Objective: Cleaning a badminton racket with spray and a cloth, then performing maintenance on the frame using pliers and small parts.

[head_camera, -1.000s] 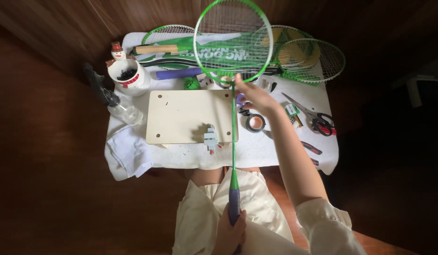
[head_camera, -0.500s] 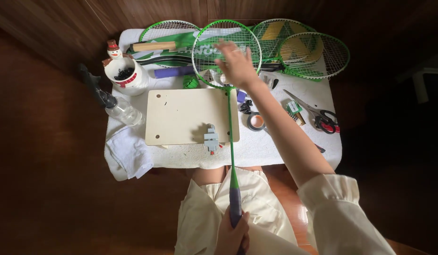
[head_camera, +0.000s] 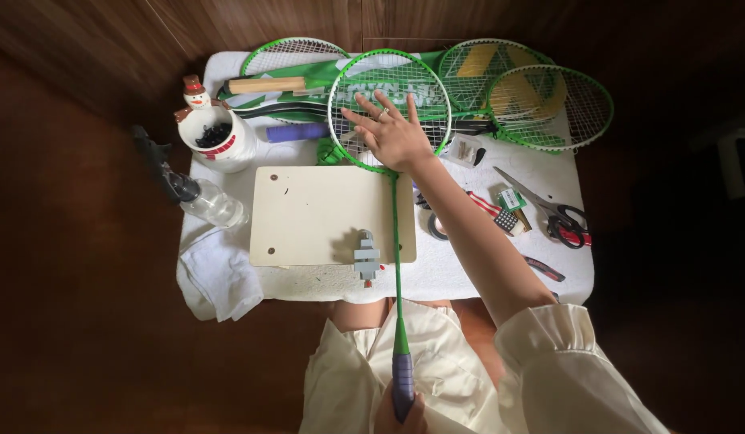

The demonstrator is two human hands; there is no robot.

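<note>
A green badminton racket (head_camera: 396, 233) lies lengthwise over the small white-covered table (head_camera: 469, 273), its head at the far side and its purple grip over my lap. My left hand (head_camera: 386, 418) is closed round that grip at the bottom edge of the head view. My right hand (head_camera: 392, 133) rests flat on the racket's strings, fingers spread, holding nothing. A cream board (head_camera: 316, 213) lies just left of the shaft, with a small grey clamp (head_camera: 367, 259) at its near edge.
More green rackets (head_camera: 541, 96) and a green racket cover (head_camera: 308, 80) lie at the back. A snowman mug (head_camera: 219, 141), a spray bottle (head_camera: 199, 197) and a white towel (head_camera: 219, 273) are on the left. Scissors (head_camera: 549, 209), a tape roll (head_camera: 437, 227) and small packets sit right.
The racket head has come down from a raised position to lie low over the table. My right hand moved from near the shaft up onto the strings and spread flat.
</note>
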